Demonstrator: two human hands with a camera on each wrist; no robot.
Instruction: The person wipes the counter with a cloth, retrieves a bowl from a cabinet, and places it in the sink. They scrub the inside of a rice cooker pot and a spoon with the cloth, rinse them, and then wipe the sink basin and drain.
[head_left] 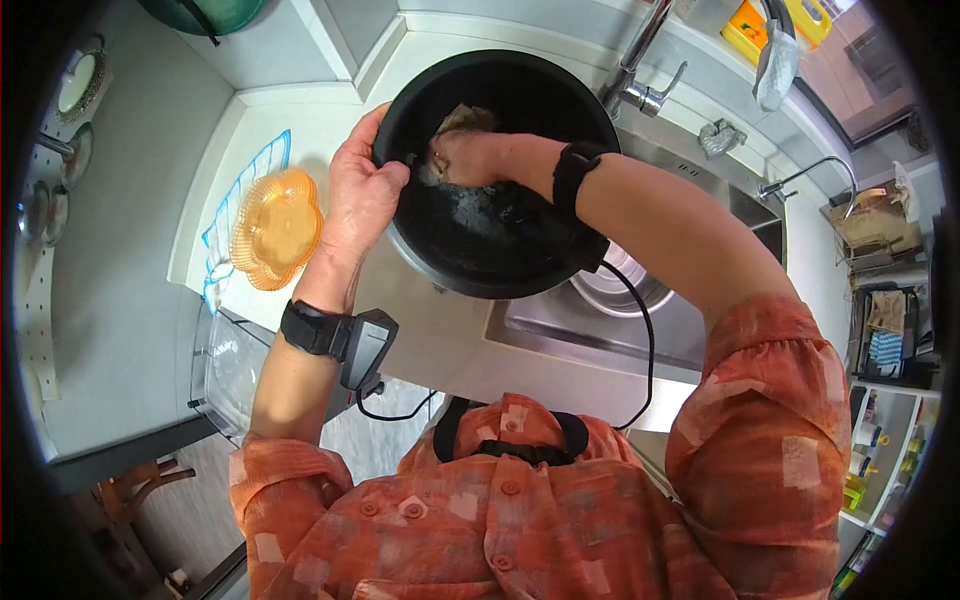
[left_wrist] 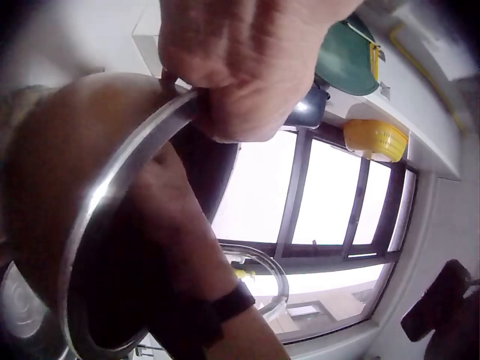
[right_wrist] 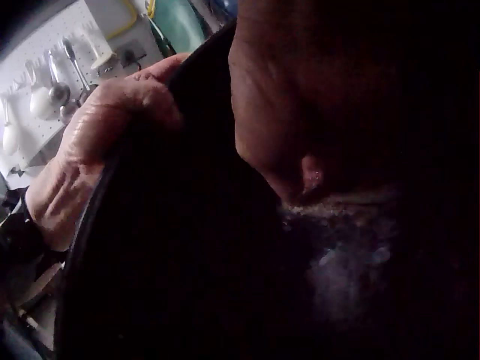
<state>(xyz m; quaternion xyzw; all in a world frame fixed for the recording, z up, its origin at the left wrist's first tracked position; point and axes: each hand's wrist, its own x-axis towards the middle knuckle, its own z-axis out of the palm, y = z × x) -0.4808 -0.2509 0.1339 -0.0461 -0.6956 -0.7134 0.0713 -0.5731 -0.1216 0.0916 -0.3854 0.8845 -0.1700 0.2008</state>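
A large round pot (head_left: 500, 265) with a black inside is tilted over the counter and the sink's edge. My left hand (head_left: 365, 195) grips its rim at the left, thumb over the edge. In the left wrist view the pot's rim (left_wrist: 101, 187) shines like metal. My right hand (head_left: 462, 158) is down inside the pot, fingers bent over a crumpled tan-grey cloth (head_left: 468, 117) against the inner wall. Whitish suds (head_left: 480, 212) smear the wall below that hand. The right wrist view is very dark, with the right hand (right_wrist: 277, 112) above the suds (right_wrist: 349, 270).
An orange scalloped glass bowl (head_left: 275, 230) stands left on a blue-edged cloth (head_left: 215, 235). Behind the pot rises the faucet (head_left: 630, 75). The steel sink (head_left: 600, 335) holds a round metal basin (head_left: 625, 290). A black cable (head_left: 652, 350) hangs from the right wrist's side.
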